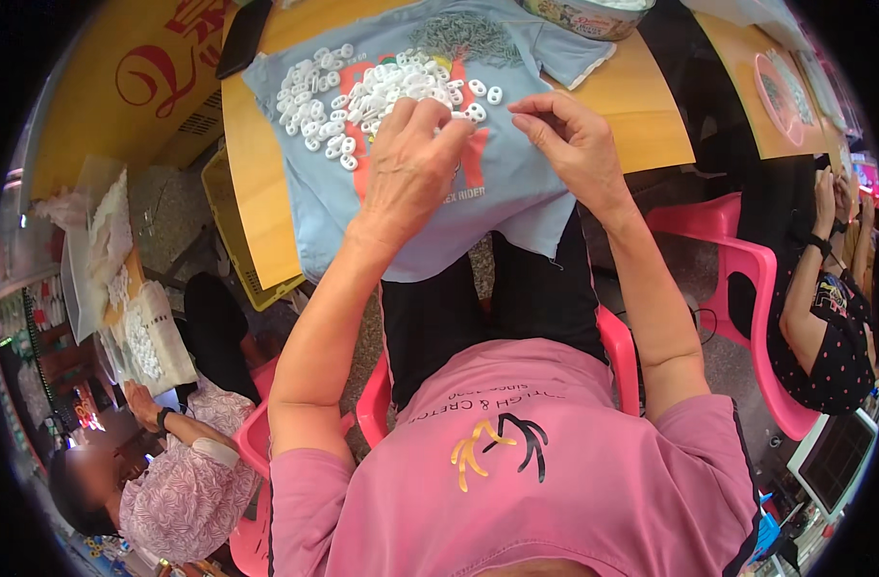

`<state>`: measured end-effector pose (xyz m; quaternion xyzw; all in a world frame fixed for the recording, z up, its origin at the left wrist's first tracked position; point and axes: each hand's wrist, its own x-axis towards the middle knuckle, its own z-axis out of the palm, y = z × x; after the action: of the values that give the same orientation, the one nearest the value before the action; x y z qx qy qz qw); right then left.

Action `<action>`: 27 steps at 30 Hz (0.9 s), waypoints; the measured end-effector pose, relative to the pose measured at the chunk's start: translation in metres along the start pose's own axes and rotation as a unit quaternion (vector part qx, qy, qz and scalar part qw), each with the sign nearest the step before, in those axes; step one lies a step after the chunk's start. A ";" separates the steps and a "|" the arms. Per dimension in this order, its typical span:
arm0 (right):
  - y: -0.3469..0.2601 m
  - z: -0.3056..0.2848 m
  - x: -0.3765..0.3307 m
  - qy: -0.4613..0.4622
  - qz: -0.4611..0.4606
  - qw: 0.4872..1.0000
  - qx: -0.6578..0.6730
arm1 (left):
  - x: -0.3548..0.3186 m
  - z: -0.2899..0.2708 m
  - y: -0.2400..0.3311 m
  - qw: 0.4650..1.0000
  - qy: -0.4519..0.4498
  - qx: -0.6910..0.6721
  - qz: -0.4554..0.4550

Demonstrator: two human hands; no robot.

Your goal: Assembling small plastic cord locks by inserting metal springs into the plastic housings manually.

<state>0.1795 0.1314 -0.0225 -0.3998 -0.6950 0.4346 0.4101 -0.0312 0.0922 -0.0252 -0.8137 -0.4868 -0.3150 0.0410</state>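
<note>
A heap of small white plastic rings (362,96) lies spread across the upper half of a light blue T-shirt (497,197). Each ring is a flattened oval loop with a hole through it. The heap is densest near its middle and thins into scattered single pieces at its left and right edges, some overlapping, some lying flat and apart. Just beyond the heap, at the shirt's far edge, sits a loose pile of thin grey metal pins (463,37), tangled and pointing every way. The shirt lies flat on the yellow counter (641,96), its lower hem hanging over the near edge.
</note>
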 end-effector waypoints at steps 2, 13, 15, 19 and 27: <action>-0.003 0.000 -0.001 0.004 0.008 1.000 0.008 | -0.001 -0.004 -0.005 1.000 0.006 -0.021 -0.008; -0.018 0.032 -0.004 -0.044 0.077 0.983 0.159 | -0.007 -0.030 0.013 0.764 0.044 -0.503 -0.402; -0.020 0.040 -0.005 -0.065 0.083 0.974 0.202 | -0.009 -0.028 0.013 0.799 0.042 -0.477 -0.365; -0.021 0.043 -0.001 -0.085 0.109 0.972 0.189 | -0.009 -0.031 0.014 0.790 0.023 -0.481 -0.379; -0.018 0.036 0.003 -0.062 0.091 0.991 0.082 | -0.013 -0.033 0.009 0.635 0.061 -0.621 -0.456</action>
<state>0.1417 0.1190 -0.0149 -0.3988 -0.6418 0.5495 0.3565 -0.0440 0.0649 -0.0039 -0.3005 -0.4825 -0.5701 -0.5932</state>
